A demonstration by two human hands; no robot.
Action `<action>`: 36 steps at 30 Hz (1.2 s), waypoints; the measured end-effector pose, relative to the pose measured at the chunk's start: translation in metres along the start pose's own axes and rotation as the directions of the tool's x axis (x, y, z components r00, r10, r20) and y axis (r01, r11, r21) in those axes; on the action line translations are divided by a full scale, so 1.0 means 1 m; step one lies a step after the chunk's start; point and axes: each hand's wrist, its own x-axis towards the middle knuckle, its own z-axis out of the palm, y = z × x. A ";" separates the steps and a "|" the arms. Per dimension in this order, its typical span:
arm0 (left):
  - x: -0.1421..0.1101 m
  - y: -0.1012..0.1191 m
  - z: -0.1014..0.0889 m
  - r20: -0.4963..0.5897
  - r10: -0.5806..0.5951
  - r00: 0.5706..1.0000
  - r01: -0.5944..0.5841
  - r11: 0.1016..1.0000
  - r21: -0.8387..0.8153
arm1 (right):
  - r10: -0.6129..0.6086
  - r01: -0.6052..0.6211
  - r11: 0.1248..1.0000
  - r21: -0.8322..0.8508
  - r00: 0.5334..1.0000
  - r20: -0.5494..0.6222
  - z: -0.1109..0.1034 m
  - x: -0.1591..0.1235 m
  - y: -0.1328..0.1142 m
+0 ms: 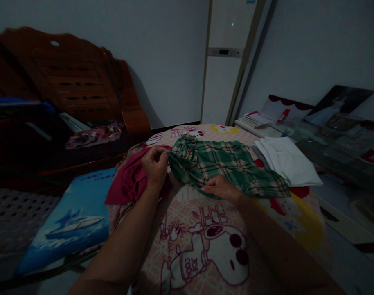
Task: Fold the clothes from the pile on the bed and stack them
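Observation:
A green plaid shirt [226, 164] lies spread across a patterned cloth [187, 217] on a rounded surface, bunched at its left end. My left hand [155, 164] pinches an edge of the shirt at that end and lifts it slightly. Lower along the near edge, my right hand [219, 187] has its fingers closed on the fabric. A crumpled magenta garment [128, 176] lies just left of and partly behind my left hand. Folded white clothes [288, 159], with a grey piece beneath, rest at the right by the shirt's far end.
A wooden bench [73, 82] with cloths on it stands at the left. A blue boat-printed panel [79, 213] is beside the cloth-covered surface. At the right is a glass-topped table [334, 135] with papers and pictures. A tall white appliance [222, 82] stands behind.

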 end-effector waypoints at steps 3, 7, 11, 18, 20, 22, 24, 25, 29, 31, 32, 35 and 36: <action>0.000 0.000 0.000 -0.002 0.004 1.000 -0.004 0.999 -0.032 | 0.031 -0.030 0.998 0.062 0.999 -0.011 -0.005 0.000 -0.001; 0.003 -0.001 0.000 -0.006 0.000 1.000 0.000 1.000 -0.010 | 0.040 -0.039 0.992 0.122 0.999 -0.003 -0.012 -0.003 0.000; 0.005 -0.003 0.001 -0.005 -0.024 1.000 0.024 0.999 0.032 | 0.027 -0.027 0.997 0.072 1.000 0.008 -0.007 -0.017 0.001; 0.006 0.017 -0.002 0.109 -0.052 0.993 0.034 0.987 0.155 | -0.147 0.099 0.955 -0.280 0.976 -0.158 0.025 -0.052 0.003; 0.003 0.026 -0.010 0.128 -0.053 0.990 0.028 0.982 0.189 | -0.237 0.136 0.884 -0.448 0.956 -0.176 0.031 -0.058 0.005; -0.002 0.033 -0.020 0.135 -0.046 0.990 0.013 0.972 0.236 | -0.306 0.162 0.796 -0.584 0.939 -0.156 0.035 -0.060 0.009; -0.010 0.034 -0.031 0.131 -0.055 0.990 0.013 0.953 0.301 | -0.358 0.193 0.718 -0.669 0.927 -0.116 0.036 -0.062 0.014; -0.014 0.031 -0.036 0.121 -0.066 0.990 0.022 0.943 0.332 | -0.377 0.206 0.687 -0.696 0.921 -0.099 0.036 -0.062 0.017; -0.031 0.010 -0.051 0.071 -0.131 0.989 0.094 0.918 0.384 | -0.431 0.206 0.618 -0.758 0.896 -0.108 0.035 -0.061 0.026; -0.035 0.001 -0.054 0.047 -0.180 0.983 0.151 0.921 0.359 | -0.457 0.197 0.604 -0.772 0.879 -0.133 0.034 -0.059 0.030; -0.037 -0.001 -0.055 0.036 -0.205 0.978 0.181 0.924 0.337 | -0.466 0.192 0.600 -0.776 0.873 -0.145 0.034 -0.058 0.031; -0.038 -0.003 -0.055 0.011 -0.255 0.967 0.243 0.931 0.272 | -0.470 0.164 0.594 -0.787 0.865 -0.175 0.034 -0.056 0.032; -0.038 -0.003 -0.055 0.013 -0.264 0.964 0.252 0.933 0.258 | -0.467 0.152 0.589 -0.794 0.866 -0.181 0.034 -0.055 0.031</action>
